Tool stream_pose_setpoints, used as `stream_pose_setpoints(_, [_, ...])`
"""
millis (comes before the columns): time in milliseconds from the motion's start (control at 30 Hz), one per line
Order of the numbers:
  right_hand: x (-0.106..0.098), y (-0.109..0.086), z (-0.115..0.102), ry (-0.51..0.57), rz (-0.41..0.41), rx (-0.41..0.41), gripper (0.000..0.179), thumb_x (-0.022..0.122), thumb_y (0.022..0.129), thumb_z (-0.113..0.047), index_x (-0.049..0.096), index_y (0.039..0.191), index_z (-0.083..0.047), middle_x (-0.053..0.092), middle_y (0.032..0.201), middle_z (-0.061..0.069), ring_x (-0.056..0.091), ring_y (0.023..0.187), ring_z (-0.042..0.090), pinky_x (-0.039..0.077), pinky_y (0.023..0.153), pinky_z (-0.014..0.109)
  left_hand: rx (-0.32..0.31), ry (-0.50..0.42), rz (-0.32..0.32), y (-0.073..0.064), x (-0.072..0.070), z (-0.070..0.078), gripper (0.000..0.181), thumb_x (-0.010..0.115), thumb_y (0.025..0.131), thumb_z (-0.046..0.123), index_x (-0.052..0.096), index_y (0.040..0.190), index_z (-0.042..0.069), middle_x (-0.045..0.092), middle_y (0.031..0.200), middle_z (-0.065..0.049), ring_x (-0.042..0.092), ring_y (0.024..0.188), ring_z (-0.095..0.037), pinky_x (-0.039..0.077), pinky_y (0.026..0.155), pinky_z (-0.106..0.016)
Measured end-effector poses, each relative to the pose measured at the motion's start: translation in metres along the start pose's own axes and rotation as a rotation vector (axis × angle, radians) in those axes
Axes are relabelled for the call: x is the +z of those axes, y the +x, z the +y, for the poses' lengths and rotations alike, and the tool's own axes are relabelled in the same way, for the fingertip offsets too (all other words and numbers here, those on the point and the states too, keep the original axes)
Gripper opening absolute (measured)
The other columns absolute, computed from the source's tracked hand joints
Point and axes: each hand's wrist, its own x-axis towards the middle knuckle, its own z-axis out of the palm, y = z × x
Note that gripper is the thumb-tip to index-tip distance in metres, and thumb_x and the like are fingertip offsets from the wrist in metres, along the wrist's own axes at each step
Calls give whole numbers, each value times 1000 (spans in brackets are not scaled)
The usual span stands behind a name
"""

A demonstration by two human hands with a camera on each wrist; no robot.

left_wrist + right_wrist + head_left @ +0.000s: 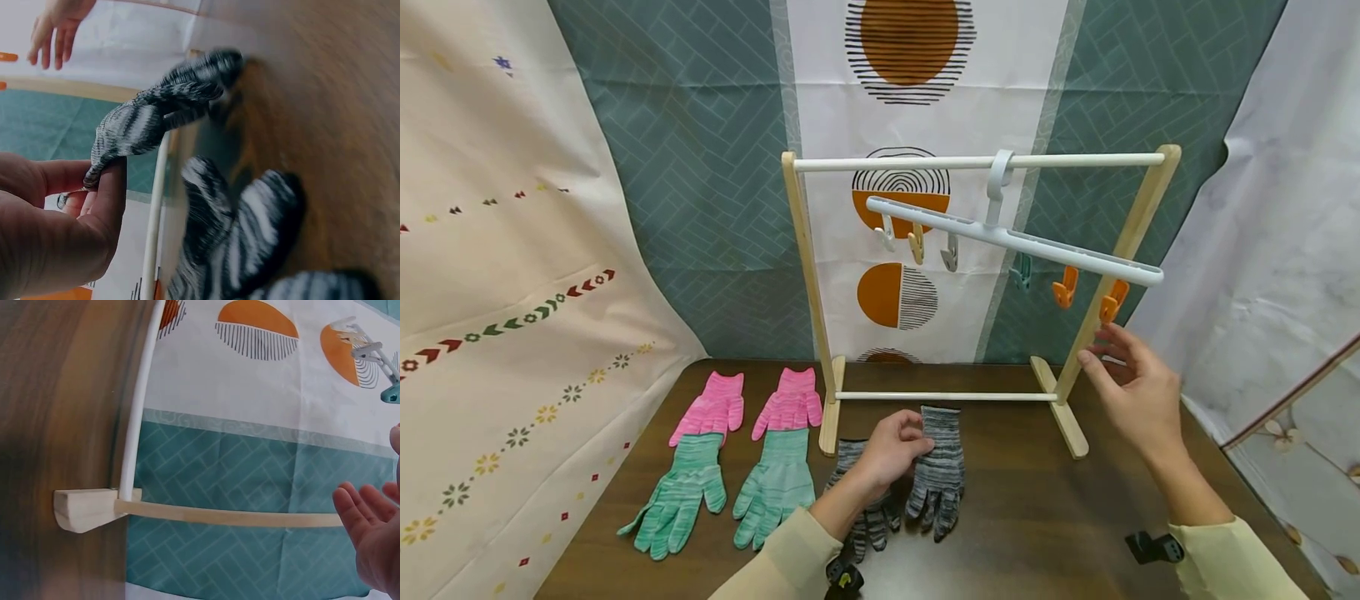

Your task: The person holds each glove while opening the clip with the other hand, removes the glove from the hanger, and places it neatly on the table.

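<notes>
My left hand (891, 450) pinches the cuff edge of a black-and-grey striped glove (942, 467) between thumb and fingers; in the left wrist view the held glove (134, 122) hangs away from the hand over the table. A matching striped glove (868, 521) lies beside it, partly hidden behind the left wrist. Fingers loosely bent, my right hand (1138, 396) is raised just below the outermost orange clip (1114, 302) and holds nothing. That clip hangs from a pale blue clip hanger (1015, 240), which is hooked over the rack's top bar and tilts down to the right.
A wooden rack (808, 275) with white bars stands at the table's back. Several more clips, including a second orange clip (1065, 287), hang along the hanger. Two pink-and-green gloves (688, 471) lie flat at left. Patterned cloth (715, 167) hangs behind.
</notes>
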Motion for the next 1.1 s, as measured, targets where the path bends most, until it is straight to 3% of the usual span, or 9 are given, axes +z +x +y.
stream_pose_setpoints(167, [0,-8,1,-29,-45,-26,55,83,90,1,65,142,-1,72,124,21,68,101,-2,50,84,8,-12,49,21,0,-1,-8,31,69,100,0,58,129,-4,75,107,-12,62,82,-16,50,59,-31])
stream_pose_setpoints(367, [-1,-20,7,-85,-110,-101,53,85,88,1,68,138,0,76,110,18,66,97,-6,47,85,5,-19,96,37,0,-2,-17,29,69,99,-2,59,126,-4,75,98,-12,57,66,-14,46,55,-29])
stream_pose_setpoints(567, [-2,-27,13,-96,-181,-172,57,86,84,6,67,138,1,75,114,17,66,101,-4,47,88,5,-43,137,30,-1,-5,-20,33,69,99,-2,57,130,-4,69,94,-8,44,52,-12,42,52,-28])
stream_pose_setpoints(733, [-2,-31,17,-127,-216,-197,57,89,81,5,69,135,2,75,114,14,65,102,-6,47,88,5,-63,218,22,-3,-6,-19,35,70,100,0,55,132,-6,68,97,-10,51,56,-13,44,54,-30])
stream_pose_setpoints(933, [-3,-35,22,-150,-230,-223,58,91,79,5,71,133,0,75,111,13,70,98,11,47,87,5,-108,362,15,-5,-8,-16,35,75,98,5,58,127,-7,69,96,-11,67,73,-21,57,64,-39])
stream_pose_setpoints(1100, [-3,-37,27,-153,-228,-237,60,92,76,6,71,132,-1,75,112,11,70,97,12,47,88,5,-133,423,-20,-5,-9,-16,38,76,98,6,57,128,-9,72,93,-11,71,64,-26,60,64,-42])
